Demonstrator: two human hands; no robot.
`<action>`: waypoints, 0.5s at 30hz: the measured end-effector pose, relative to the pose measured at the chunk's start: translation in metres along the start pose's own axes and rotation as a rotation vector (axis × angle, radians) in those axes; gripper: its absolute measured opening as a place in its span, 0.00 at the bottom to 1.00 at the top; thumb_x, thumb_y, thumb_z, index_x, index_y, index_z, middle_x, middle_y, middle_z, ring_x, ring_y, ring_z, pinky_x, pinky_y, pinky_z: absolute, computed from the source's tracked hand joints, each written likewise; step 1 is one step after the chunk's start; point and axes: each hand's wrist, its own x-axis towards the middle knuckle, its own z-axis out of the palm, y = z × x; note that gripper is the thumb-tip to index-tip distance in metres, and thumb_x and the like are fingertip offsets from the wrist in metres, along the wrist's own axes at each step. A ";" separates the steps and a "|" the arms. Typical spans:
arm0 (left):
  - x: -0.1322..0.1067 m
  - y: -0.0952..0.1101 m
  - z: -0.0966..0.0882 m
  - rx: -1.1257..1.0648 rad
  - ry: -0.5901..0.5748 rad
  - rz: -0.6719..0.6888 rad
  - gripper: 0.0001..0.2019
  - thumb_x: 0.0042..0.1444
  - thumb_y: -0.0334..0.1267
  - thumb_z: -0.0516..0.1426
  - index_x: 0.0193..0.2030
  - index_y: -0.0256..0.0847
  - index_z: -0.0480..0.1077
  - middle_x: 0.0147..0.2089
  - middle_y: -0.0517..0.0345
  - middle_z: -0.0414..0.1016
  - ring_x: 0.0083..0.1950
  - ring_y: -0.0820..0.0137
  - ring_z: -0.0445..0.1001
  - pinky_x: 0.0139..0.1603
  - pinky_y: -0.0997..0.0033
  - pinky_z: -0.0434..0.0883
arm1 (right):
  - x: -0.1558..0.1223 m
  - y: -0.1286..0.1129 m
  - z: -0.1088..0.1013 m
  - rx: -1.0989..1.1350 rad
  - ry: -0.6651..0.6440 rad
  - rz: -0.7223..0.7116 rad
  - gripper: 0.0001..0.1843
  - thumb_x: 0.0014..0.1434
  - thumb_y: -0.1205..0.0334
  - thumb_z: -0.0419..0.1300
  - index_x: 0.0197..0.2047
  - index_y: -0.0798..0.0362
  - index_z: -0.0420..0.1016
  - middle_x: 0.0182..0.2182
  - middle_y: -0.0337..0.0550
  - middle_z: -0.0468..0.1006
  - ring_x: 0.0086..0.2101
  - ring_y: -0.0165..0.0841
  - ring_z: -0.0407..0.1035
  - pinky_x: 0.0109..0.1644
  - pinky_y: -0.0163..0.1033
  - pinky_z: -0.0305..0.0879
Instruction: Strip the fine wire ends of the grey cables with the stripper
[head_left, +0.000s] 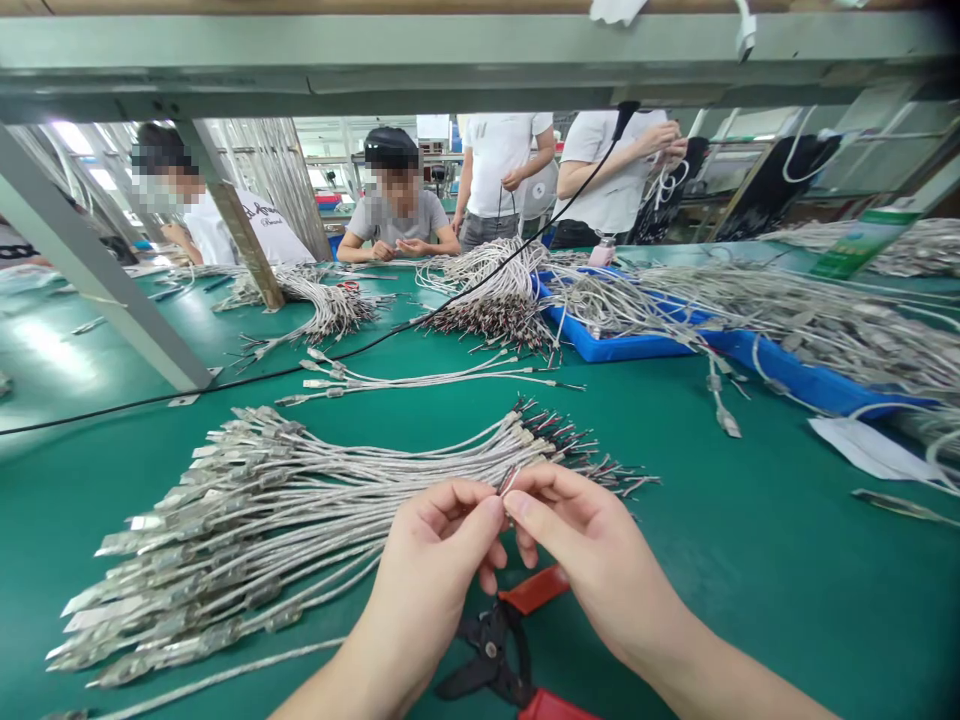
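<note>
My left hand [442, 545] and my right hand [574, 525] meet at the fingertips, both pinched closed. Between them are the thin dark and light wires [509, 482] at the end of a cable; the fingers hide most of it. One white braided cable [225, 682] runs from the lower left and passes out of sight behind my left forearm. Just beyond my hands lies a large bundle of USB cables [352, 490], plugs to the left and stripped wire ends to the right. Beneath my hands, red-handled wire strippers [491, 648] rest on the green table [750, 600], jaws apart.
Several loose cables [420, 380] lie past the bundle, near a black cord [300, 371] crossing the table. Blue trays [637, 345] heaped with cables stand at right. A metal beam [480, 75] spans overhead, with a slanted post [112, 270] at left. Several people work opposite.
</note>
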 end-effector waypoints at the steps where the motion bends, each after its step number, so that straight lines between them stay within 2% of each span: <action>1: 0.000 0.001 0.001 0.006 0.001 -0.002 0.14 0.50 0.44 0.63 0.31 0.34 0.70 0.21 0.59 0.70 0.21 0.77 0.64 0.20 0.81 0.62 | 0.000 -0.001 0.000 -0.017 0.012 0.001 0.10 0.57 0.54 0.66 0.34 0.52 0.75 0.19 0.34 0.70 0.22 0.30 0.64 0.22 0.32 0.58; 8: 0.000 -0.002 0.001 0.044 -0.017 -0.003 0.17 0.50 0.48 0.63 0.27 0.34 0.70 0.20 0.60 0.68 0.18 0.80 0.61 0.19 0.82 0.59 | -0.001 -0.001 0.001 -0.025 0.033 0.021 0.13 0.57 0.51 0.65 0.31 0.53 0.74 0.17 0.33 0.68 0.21 0.29 0.63 0.27 0.33 0.62; 11: 0.003 -0.006 0.000 0.055 -0.016 -0.027 0.22 0.45 0.55 0.65 0.27 0.34 0.68 0.18 0.61 0.68 0.15 0.80 0.59 0.16 0.81 0.55 | 0.000 0.002 0.001 0.008 0.036 0.060 0.16 0.56 0.48 0.66 0.31 0.53 0.72 0.19 0.33 0.68 0.22 0.29 0.63 0.26 0.32 0.62; 15: 0.009 -0.008 0.001 0.046 0.005 -0.035 0.30 0.37 0.64 0.65 0.25 0.35 0.67 0.15 0.64 0.64 0.13 0.82 0.52 0.15 0.81 0.47 | 0.006 0.007 0.001 0.029 0.012 0.024 0.22 0.51 0.44 0.68 0.30 0.54 0.71 0.18 0.33 0.68 0.20 0.28 0.63 0.25 0.32 0.60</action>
